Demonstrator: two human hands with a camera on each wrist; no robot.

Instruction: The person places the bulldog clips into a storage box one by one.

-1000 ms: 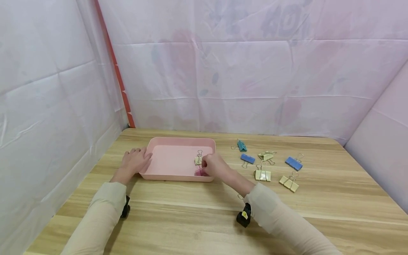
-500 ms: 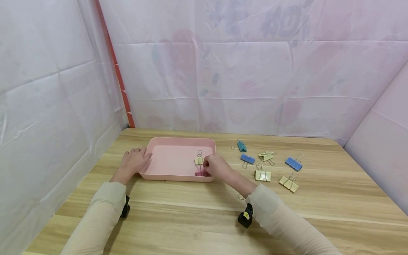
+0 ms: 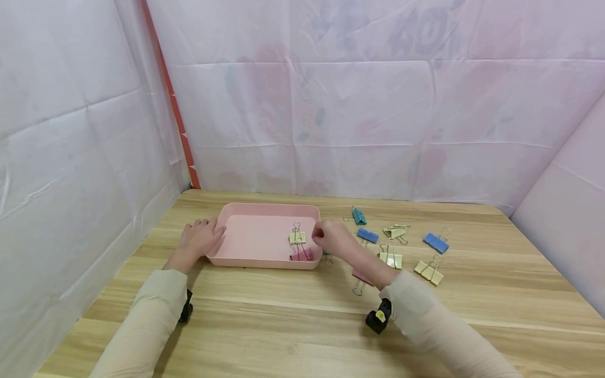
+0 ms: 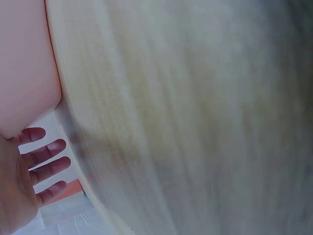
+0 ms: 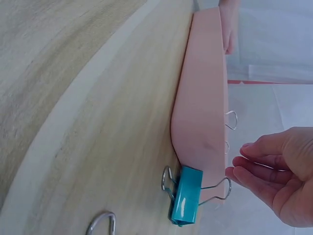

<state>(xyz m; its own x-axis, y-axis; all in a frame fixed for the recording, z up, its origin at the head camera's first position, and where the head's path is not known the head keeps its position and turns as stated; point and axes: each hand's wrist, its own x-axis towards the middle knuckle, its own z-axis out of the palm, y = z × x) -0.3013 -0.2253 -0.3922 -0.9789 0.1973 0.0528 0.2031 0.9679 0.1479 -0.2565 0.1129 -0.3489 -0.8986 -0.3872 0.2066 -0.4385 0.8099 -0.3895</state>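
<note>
My left hand (image 3: pixel 200 239) rests on the left rim of a pink tray (image 3: pixel 257 264), fingers fairly straight in the left wrist view. Over the tray's right rim hovers my right hand (image 3: pixel 334 239); in the right wrist view its fingers are loosely bent with nothing between them. Inside the tray, at its right end, lie a yellow binder clip (image 3: pixel 297 238) and, nearer me, a pink binder clip (image 3: pixel 301 255). A teal binder clip (image 5: pixel 187 196) stands on the table just outside the tray's right end, mostly hidden by my hand in the head view.
Right of the tray lie a second teal clip (image 3: pixel 358 216), blue clips (image 3: pixel 367 235) (image 3: pixel 435 242) and several yellow clips (image 3: pixel 429 273). Another pink clip (image 3: pixel 362 277) is partly under my right forearm. Cloth walls (image 3: pixel 359 105) stand behind and at both sides.
My right hand has let go of the pink binder clip in the tray and moved up and right to the rim. The left hand has stayed put.
</note>
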